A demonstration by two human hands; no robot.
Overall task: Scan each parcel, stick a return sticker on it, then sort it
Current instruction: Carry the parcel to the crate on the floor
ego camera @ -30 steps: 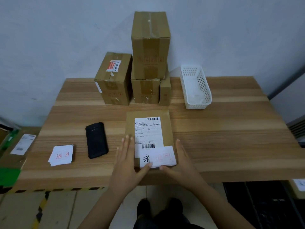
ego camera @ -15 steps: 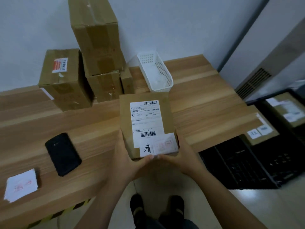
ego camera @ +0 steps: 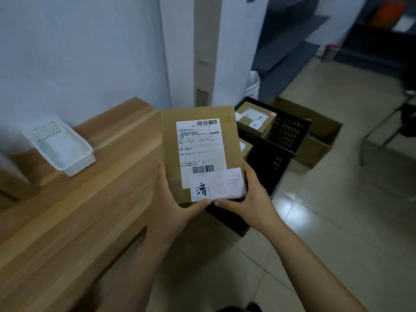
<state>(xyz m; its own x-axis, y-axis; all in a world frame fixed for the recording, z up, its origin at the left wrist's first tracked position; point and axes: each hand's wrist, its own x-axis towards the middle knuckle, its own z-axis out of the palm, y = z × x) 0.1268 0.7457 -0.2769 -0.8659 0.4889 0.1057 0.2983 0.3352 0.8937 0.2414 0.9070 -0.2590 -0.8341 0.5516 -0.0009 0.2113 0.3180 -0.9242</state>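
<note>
Swung rightward since a second ago, fingers (ego camera: 161,174) of the left hand (ego camera: 171,200) and right hand (ego camera: 251,199) clasp the parcel's (ego camera: 171,136) sides, thumbs on its near edge. A blurred red sticker (ego camera: 226,185), perhaps the return one, sits lower right. The parcel hangs mid-frame, past the bench (ego camera: 78,210), before a black crate (ego camera: 287,134).

Left hand (ego camera: 171,206) and right hand (ego camera: 249,197) both extended forward, thumbs nearly touching, fingers wrapped around a parcel (ego camera: 171,140).
</note>
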